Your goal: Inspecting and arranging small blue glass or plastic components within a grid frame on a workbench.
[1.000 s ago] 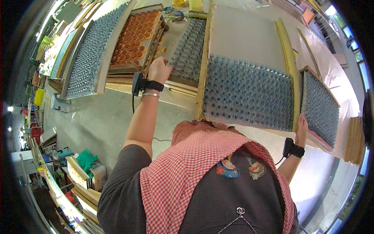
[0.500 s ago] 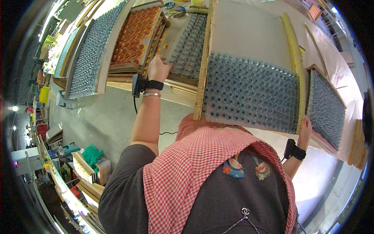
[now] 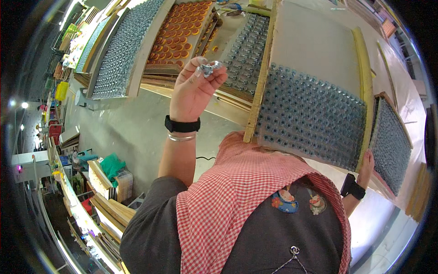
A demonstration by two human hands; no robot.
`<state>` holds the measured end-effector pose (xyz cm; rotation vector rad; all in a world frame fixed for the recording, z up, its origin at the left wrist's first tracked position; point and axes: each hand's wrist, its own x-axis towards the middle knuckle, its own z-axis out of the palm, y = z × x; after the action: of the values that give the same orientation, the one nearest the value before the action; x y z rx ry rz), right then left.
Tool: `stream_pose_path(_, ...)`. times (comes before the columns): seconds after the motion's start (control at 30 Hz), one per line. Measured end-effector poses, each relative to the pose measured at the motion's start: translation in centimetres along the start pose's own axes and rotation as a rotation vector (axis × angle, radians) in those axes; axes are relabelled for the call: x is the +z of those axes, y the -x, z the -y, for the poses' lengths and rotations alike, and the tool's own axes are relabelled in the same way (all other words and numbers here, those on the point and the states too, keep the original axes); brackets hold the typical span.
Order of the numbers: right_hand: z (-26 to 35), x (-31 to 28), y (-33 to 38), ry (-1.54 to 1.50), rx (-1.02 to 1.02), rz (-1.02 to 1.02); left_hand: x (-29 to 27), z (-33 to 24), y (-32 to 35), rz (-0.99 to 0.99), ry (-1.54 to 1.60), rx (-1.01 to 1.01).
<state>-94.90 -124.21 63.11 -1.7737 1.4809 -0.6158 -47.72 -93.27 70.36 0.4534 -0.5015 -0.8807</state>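
My left hand [image 3: 195,91] is raised left of the wood-edged tray, palm turned up. Its fingertips pinch a small shiny, bluish-clear piece [image 3: 211,68], whose exact kind I cannot make out. The tray [image 3: 315,32] tilts in front of my body, and rows of small clear-blue pieces [image 3: 315,118] cover its nearer half. My right hand [image 3: 366,166] grips the tray's lower right corner, its fingers partly hidden by the edge. Beyond my left hand lies another tray of similar clear-blue pieces [image 3: 248,52], spaced more loosely.
Stacked trays of round orange-and-brown pieces [image 3: 175,39] lie at the far left. Beside them leans a board of small blue pieces [image 3: 125,50]. Another filled tray [image 3: 391,141] stands at the right. Wooden boards [image 3: 112,210] and a green cloth [image 3: 112,166] are at the lower left.
My left hand has come back from the loosely filled tray and turned palm up, with a small shiny piece now showing in its fingertips. My right hand stays at the tray's corner.
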Motion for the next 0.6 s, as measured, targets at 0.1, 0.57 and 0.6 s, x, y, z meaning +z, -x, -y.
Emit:
stream_pose_path(0.1, 0.0, 0.2, -0.1, -0.004, -0.002, -0.024, 1.6, -0.1, 0.6, 0.054, -0.064, -0.003)
stream_pose_path(0.57, 0.9, 0.7, 0.4, -0.04, 0.002, -0.053, 4.0, 0.6, 0.6, 0.266, 0.07, -0.019)
stream_pose_path(0.6, 0.8, 0.6, 0.6, -0.047, 0.013, -0.049, 4.2, 0.8, 0.7, 0.266, 0.081, -0.015)
